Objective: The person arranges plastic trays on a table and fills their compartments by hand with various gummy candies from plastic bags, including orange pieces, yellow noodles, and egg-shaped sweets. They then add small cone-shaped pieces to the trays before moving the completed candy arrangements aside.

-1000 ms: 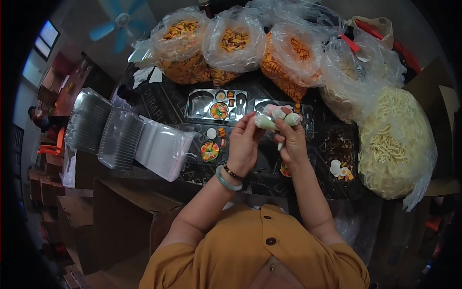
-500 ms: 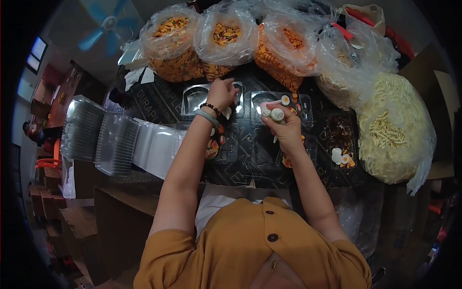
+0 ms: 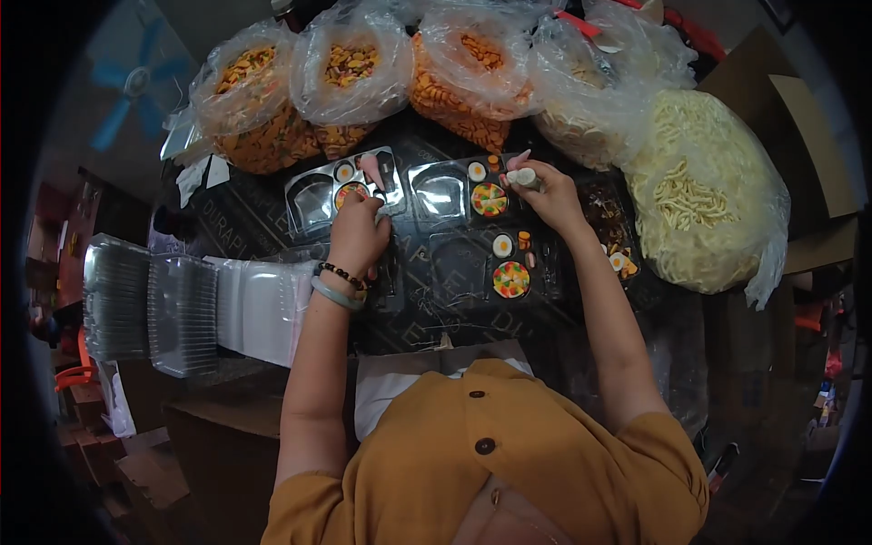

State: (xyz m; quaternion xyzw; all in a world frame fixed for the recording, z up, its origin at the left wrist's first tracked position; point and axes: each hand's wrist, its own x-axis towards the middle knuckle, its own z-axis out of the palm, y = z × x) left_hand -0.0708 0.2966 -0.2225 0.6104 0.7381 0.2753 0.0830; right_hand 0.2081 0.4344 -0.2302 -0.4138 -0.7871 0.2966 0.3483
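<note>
My left hand (image 3: pixel 357 232) is over the upper-left clear tray (image 3: pixel 304 207), its bent fingers at the edge of a round pizza-like piece (image 3: pixel 349 192); whatever lies between the fingertips is hidden. In that tray are also an egg-like piece (image 3: pixel 344 172) and a pink cone-shaped piece (image 3: pixel 371 170). Closed around several small whitish and pink pieces (image 3: pixel 525 176), my right hand (image 3: pixel 550 195) is at the right end of the upper-middle tray (image 3: pixel 439 193). That tray holds an egg-like piece (image 3: pixel 477 171) and a pizza-like piece (image 3: pixel 489 199). A lower tray (image 3: pixel 460 262) has similar pieces.
Open plastic bags of orange pieces (image 3: pixel 468 86) and other colourful pieces (image 3: pixel 350 73) line the back. A large bag of pale twisted pieces (image 3: pixel 695 200) stands right. Stacked clear containers (image 3: pixel 182 304) lie left. A dark box (image 3: pixel 604 213) holds small pieces.
The view has shifted, so the bags and trays appear further left. My left hand has come down from the tray's far side towards its near edge. My right hand has moved to the right with its pieces.
</note>
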